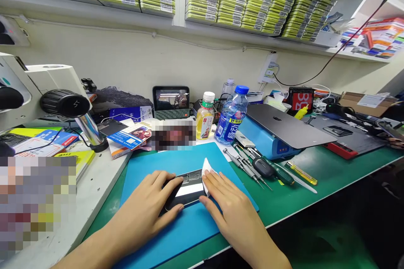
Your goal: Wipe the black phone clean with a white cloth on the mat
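Note:
A dark, glossy smartphone [189, 189] lies on the blue mat [148, 168], with shelf and ceiling light mirrored on its surface. My left hand [154, 201] grips the phone's left end, thumb along the near edge and fingers along the far edge. Under the fingers of my right hand [225, 201] a white wipe [206, 168] is pressed against the phone's right end. Those fingers are held close together and stretched over the wipe, with the thumb by the phone's near corner. The palms and part of the wipe are hidden.
Right of the mat lie several screwdrivers [243, 164], a black oval case [262, 167] and a yellow-handled tool [301, 173]. Behind stand a juice bottle [205, 117] and a blue-capped bottle [232, 115]. A laptop [284, 124] rests on a blue machine [268, 138]. A microscope stand [85, 122] is at left.

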Tool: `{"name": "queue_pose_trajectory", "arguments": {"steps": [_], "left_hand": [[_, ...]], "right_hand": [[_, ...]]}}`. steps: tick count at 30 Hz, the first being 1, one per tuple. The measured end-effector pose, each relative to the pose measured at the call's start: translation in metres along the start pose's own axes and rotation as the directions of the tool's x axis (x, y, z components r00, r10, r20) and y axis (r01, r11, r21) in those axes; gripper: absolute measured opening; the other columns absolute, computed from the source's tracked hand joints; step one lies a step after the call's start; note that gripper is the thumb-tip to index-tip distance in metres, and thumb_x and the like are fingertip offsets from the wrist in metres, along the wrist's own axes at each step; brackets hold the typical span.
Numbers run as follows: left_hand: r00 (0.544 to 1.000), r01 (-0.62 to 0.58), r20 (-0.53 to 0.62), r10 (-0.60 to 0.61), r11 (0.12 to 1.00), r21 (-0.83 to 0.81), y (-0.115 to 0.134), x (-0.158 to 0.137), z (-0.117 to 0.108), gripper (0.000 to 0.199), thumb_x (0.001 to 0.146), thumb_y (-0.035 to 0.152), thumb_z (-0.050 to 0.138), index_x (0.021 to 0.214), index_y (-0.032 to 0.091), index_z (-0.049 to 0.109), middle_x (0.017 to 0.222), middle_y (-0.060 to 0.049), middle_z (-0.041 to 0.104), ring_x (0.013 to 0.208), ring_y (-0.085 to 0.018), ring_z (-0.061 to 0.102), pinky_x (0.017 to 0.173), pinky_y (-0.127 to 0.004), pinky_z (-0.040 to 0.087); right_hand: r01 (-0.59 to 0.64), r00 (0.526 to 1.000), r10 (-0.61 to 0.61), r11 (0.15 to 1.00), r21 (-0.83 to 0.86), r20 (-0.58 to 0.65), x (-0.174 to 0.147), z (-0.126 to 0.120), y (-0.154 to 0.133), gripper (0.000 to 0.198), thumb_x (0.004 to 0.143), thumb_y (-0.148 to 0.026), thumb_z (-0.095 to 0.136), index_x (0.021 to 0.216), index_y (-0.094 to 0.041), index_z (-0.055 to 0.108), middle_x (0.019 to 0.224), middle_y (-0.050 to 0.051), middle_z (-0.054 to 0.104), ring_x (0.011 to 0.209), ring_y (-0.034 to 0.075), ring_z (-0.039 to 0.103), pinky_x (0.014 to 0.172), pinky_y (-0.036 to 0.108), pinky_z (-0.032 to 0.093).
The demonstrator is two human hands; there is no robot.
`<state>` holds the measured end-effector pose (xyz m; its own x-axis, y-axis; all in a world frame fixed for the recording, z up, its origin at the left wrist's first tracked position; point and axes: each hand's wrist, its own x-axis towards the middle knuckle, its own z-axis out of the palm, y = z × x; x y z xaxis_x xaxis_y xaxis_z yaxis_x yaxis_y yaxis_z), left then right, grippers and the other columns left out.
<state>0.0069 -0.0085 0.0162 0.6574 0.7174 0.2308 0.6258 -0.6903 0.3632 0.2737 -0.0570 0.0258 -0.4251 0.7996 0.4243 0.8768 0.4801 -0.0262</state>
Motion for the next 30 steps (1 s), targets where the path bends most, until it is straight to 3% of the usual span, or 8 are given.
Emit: {"name": "queue_pose_trajectory", "arguments": {"steps": [6, 16, 19, 24, 30], "left_hand": [[1.000, 0.013, -0.002, -0.013, 1.000, -0.015, 0.000, -0.001, 0.001, 0.044, 0.111, 0.045, 0.057, 0.153, 0.039, 0.044, 0.142, -0.004, 0.057, 0.123, -0.032, 0.057, 0.106, -0.053, 0.053], [1.000, 0.002, -0.010, -0.002, 1.000, 0.002, -0.004, -0.003, 0.006, 0.046, 0.111, 0.046, 0.058, 0.155, 0.038, 0.045, 0.141, -0.005, 0.058, 0.123, -0.031, 0.058, 0.106, -0.051, 0.053], [1.000, 0.006, -0.019, -0.006, 1.000, 0.001, -0.003, -0.002, 0.006, 0.046, 0.111, 0.046, 0.058, 0.155, 0.037, 0.045, 0.142, -0.006, 0.057, 0.125, -0.032, 0.058, 0.107, -0.052, 0.053], [1.000, 0.011, -0.005, -0.011, 1.000, -0.019, -0.001, 0.000, 0.003, 0.047, 0.111, 0.045, 0.059, 0.155, 0.039, 0.044, 0.143, -0.005, 0.057, 0.124, -0.031, 0.058, 0.106, -0.051, 0.053], [1.000, 0.015, -0.002, -0.015, 1.000, -0.020, 0.000, 0.000, 0.002, 0.045, 0.110, 0.043, 0.060, 0.153, 0.038, 0.045, 0.140, -0.005, 0.058, 0.122, -0.032, 0.058, 0.104, -0.053, 0.054]], "right_hand": [[0.014, 1.000, -0.014, 1.000, -0.005, -0.002, -0.018, -0.011, -0.007, 0.048, 0.111, -0.036, 0.052, 0.148, -0.009, 0.065, 0.152, 0.010, 0.064, 0.139, 0.032, 0.066, 0.113, 0.046, 0.060], [-0.008, 1.000, 0.009, 0.998, 0.062, -0.014, 0.011, 0.006, 0.003, 0.047, 0.111, -0.033, 0.055, 0.152, -0.011, 0.061, 0.157, 0.008, 0.059, 0.144, 0.028, 0.061, 0.118, 0.046, 0.056], [0.018, 0.998, -0.014, 0.997, 0.074, -0.059, 0.003, 0.006, 0.002, 0.044, 0.112, -0.031, 0.053, 0.149, -0.011, 0.063, 0.153, 0.009, 0.064, 0.142, 0.028, 0.064, 0.122, 0.051, 0.053], [0.071, 0.991, -0.060, 0.993, 0.089, -0.120, -0.009, 0.003, 0.001, 0.038, 0.111, -0.017, 0.047, 0.141, -0.015, 0.071, 0.139, 0.007, 0.074, 0.134, 0.020, 0.070, 0.124, 0.043, 0.051], [0.075, 0.997, -0.075, 0.996, 0.043, -0.008, 0.011, 0.003, -0.002, 0.049, 0.110, -0.033, 0.055, 0.154, -0.010, 0.057, 0.157, 0.010, 0.059, 0.144, 0.029, 0.062, 0.122, 0.053, 0.052]]}}
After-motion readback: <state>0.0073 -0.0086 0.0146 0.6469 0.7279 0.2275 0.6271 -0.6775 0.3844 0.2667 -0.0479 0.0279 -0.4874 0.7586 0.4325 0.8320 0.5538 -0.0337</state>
